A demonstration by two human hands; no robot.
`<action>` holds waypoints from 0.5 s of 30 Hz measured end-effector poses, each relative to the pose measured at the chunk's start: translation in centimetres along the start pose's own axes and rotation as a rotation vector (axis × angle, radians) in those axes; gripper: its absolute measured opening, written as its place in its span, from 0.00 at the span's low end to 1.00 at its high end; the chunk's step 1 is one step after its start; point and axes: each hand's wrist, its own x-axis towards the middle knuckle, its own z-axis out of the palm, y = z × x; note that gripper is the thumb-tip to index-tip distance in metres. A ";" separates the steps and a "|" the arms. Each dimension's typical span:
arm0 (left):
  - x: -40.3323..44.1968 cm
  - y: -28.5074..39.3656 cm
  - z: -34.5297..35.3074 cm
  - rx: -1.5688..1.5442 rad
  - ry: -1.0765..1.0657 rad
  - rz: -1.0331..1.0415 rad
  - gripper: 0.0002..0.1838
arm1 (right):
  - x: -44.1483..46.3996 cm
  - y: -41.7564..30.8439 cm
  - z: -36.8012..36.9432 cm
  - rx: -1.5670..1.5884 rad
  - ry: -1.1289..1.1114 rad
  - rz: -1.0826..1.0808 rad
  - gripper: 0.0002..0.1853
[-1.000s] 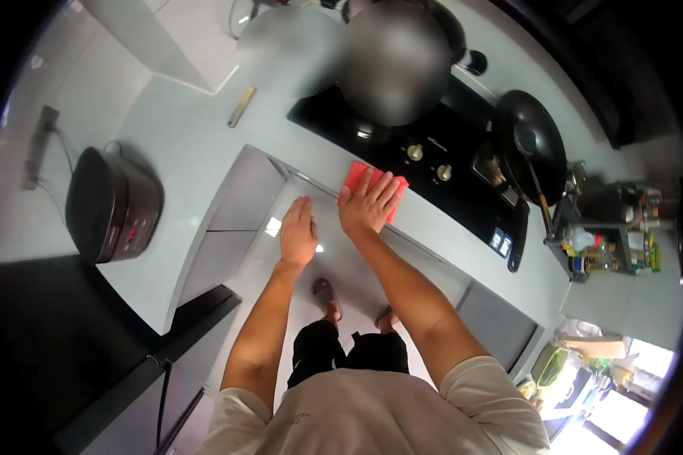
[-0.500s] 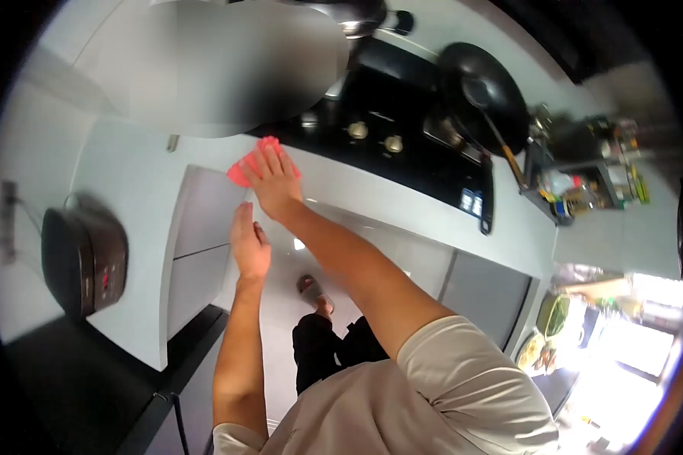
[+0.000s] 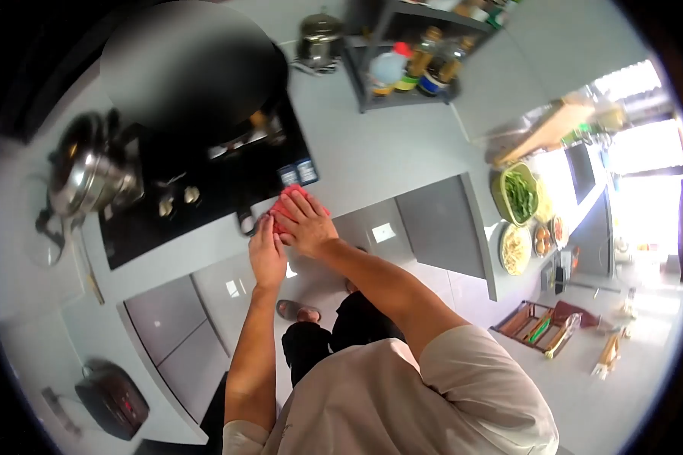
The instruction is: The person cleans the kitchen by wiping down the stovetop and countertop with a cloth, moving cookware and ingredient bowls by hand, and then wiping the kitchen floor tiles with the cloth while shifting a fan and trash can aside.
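A crumpled red cloth (image 3: 287,205) lies at the counter's front edge, by the near right corner of the black stove (image 3: 205,219). My right hand (image 3: 309,227) is on top of it, fingers bent over the cloth and pressing it down. Close on the left, my left hand (image 3: 268,254) has its fingers stretched out, their tips beside the cloth. Whether those tips touch it is hard to tell. The dark end of a pan handle (image 3: 246,221) juts over the stove's front edge, just left of my hands.
A steel pot (image 3: 87,176) stands at the stove's left. Behind the counter are a lidded pot (image 3: 320,39) and a rack (image 3: 402,99) with bottles. Vegetables in a green basket (image 3: 518,195) and plates of food are on the right. A rice cooker (image 3: 114,400) sits lower left.
The view has swung right. My right hand and the cloth first went left along the counter edge, then right to the stove's right corner. My left hand has come up beside them.
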 end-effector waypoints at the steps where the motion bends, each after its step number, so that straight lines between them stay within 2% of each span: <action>1: 1.0 1.4 1.8 -0.004 -0.025 0.058 0.26 | -1.0 2.6 -1.0 -0.007 -0.015 0.030 0.34; 6: 4.5 8.9 10.1 0.014 -0.154 0.122 0.28 | -3.9 12.9 -4.5 -0.046 0.014 0.173 0.33; 15: 10.3 16.4 20.4 0.107 -0.212 0.291 0.27 | 1.6 33.7 -8.6 -0.157 0.128 0.467 0.33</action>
